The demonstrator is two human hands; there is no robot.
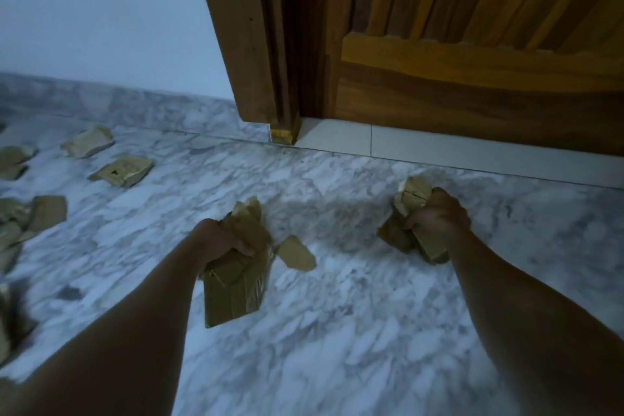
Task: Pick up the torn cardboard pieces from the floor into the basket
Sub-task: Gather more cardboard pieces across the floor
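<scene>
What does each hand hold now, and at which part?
The left hand grips a bunch of cardboard pieces around its upper middle. The right hand grips another cardboard bunch around its middle.

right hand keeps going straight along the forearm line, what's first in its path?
Probably the pale door threshold, then the wooden door behind it. The right hand, gripping a bundle of torn cardboard pieces, points up-frame toward them over bare marble floor. Depth is unclear from this one view.

Wooden door, brown door frame, pale wall, marble skirting
</scene>
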